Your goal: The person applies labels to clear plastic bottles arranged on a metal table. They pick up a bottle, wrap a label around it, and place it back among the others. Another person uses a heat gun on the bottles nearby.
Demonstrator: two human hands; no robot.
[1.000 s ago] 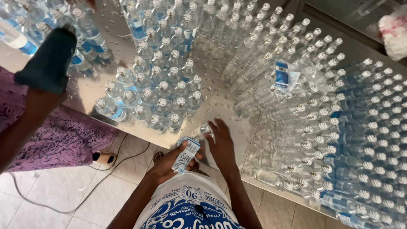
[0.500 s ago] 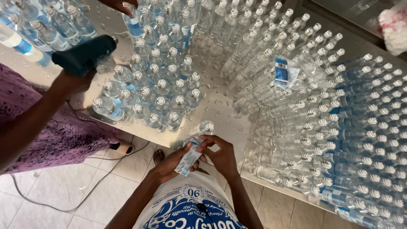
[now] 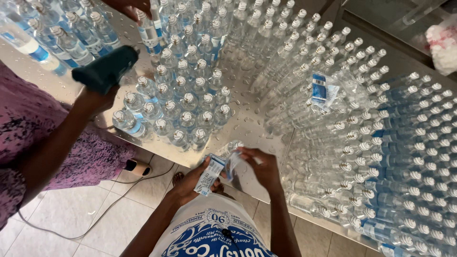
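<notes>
While you hold the bottle (image 3: 227,159) at the near edge of the table (image 3: 250,123), keep it low and close to your body. Your left hand (image 3: 193,183) is closed around its lower part and the white and blue label (image 3: 210,175). Your right hand (image 3: 259,166) curls over the top, with its fingertips (image 3: 242,151) pinching near the cap end. I think a snug, steady grip works best: the bottle is thin and clear and looks easy to squash. Line the label up straight before you let go.

Farther out, more bottles (image 3: 185,102) stand packed together, so mind your elbows. On the left, another person's hand (image 3: 97,97) holds a dark tool (image 3: 107,71) over them. Beyond, a loose pack of labels (image 3: 323,90) lies on the far bottles.
</notes>
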